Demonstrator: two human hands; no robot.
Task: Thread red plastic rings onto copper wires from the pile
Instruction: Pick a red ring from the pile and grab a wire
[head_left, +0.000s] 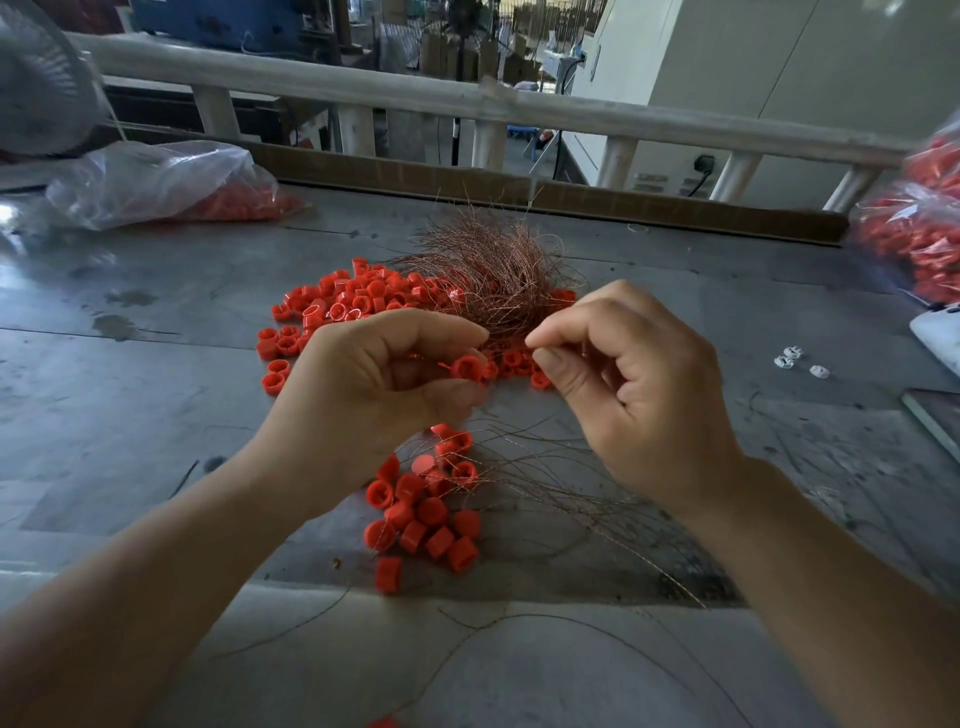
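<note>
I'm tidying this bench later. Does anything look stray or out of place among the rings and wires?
A few small white bits lie alone on the table at the right, unlike the red rings. One red piece sits apart at the near edge, and loose wire strands trail across the near table. Nothing looks damaged.

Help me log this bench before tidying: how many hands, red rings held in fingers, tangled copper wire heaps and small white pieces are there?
Hands: 2, the left hand and the right hand
Held red ring, in the left hand's fingers: 1
Tangled copper wire heap: 1
Small white pieces: 3
Total: 7
</note>
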